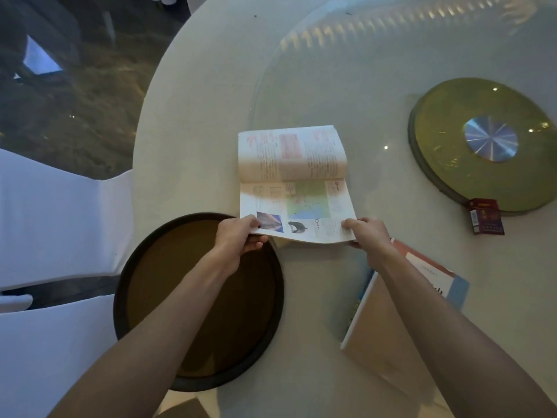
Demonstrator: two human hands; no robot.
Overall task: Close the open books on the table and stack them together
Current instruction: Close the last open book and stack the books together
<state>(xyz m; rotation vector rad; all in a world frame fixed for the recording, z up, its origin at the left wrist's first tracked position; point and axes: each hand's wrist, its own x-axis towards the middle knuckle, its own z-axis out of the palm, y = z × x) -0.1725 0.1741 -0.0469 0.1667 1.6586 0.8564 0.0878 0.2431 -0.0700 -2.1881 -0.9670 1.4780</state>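
- Round bench (193, 122), white cloth; its far and right sides run out of frame. A glass turntable (376, 95) sits on it, only part in view, glare streaks along its far rim.
- White-covered chairs (60, 224) at left, cut off by the frame edge.
- Dark round tray (272, 300) at the bench's near-left edge; the left forearm crosses over it and hides part of the base.
- Green disc (446, 116) with a shiny metal hub under the glass at right, clipped by the frame edge.
- Open book (295, 182) lies mid-bench, just beyond the tray, spine running left to right. Far page curls upward. Pages show a map, a photo and red headings; print too blurred to read.
- Closed book (428, 267) near right, pale cover with a blue band, largely hidden under the right forearm. A few dark letters show on the cover, not legible.
- Left hand (238, 236) pinches the open book's near-left corner, thumb on top, fingers beneath.
- Right hand (367, 233) has its grip closed on the near-right corner the same way; that near edge is lifted off the bench.
- Red cigarette pack (485, 217) touching the disc's near rim; label unreadable.
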